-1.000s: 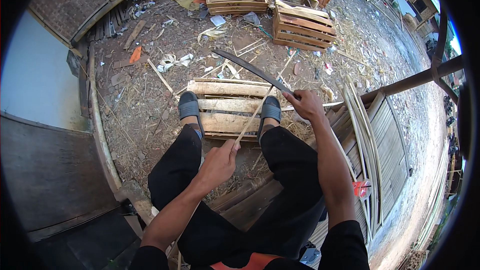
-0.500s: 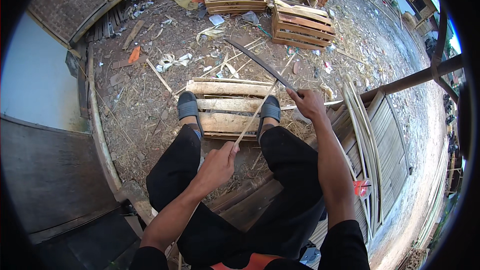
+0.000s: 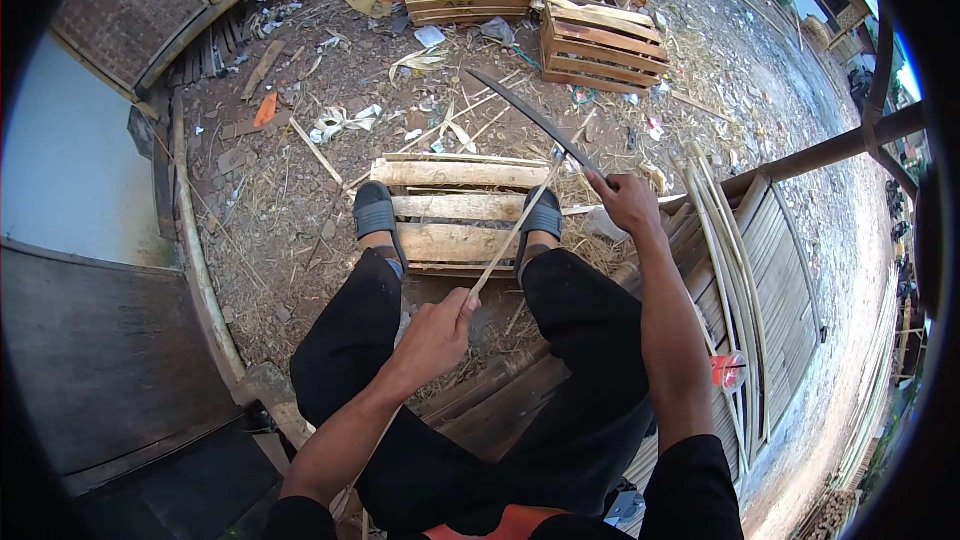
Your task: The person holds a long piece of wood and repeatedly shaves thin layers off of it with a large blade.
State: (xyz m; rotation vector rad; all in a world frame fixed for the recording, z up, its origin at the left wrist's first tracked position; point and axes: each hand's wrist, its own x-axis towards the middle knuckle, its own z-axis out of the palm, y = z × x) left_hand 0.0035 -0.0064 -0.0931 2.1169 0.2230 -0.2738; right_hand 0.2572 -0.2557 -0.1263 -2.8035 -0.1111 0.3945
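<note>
My left hand (image 3: 435,338) is closed around a thin pale bamboo strip (image 3: 511,239), which slants up and away to the right between my knees. The strip's other end runs back under my left forearm. In my right hand (image 3: 631,203) is the handle of a long dark machete (image 3: 535,115), its blade pointing away and to the left. Near the handle, the blade meets or crosses the far end of the strip; exact contact is too small to tell. My sandalled feet rest on a slatted wooden crate (image 3: 460,207) below the strip.
Long bamboo strips (image 3: 735,280) lie on a slatted bamboo bench (image 3: 785,305) at my right, with a red-and-clear plastic cup (image 3: 728,372). Wooden crates (image 3: 603,45) stand ahead on littered ground. A dark pole (image 3: 830,152) crosses at right; a wall (image 3: 85,150) stands at left.
My right hand and the machete have shifted slightly to the right, with the blade tip swinging right and a little away. My left hand has stayed almost in place on the strip.
</note>
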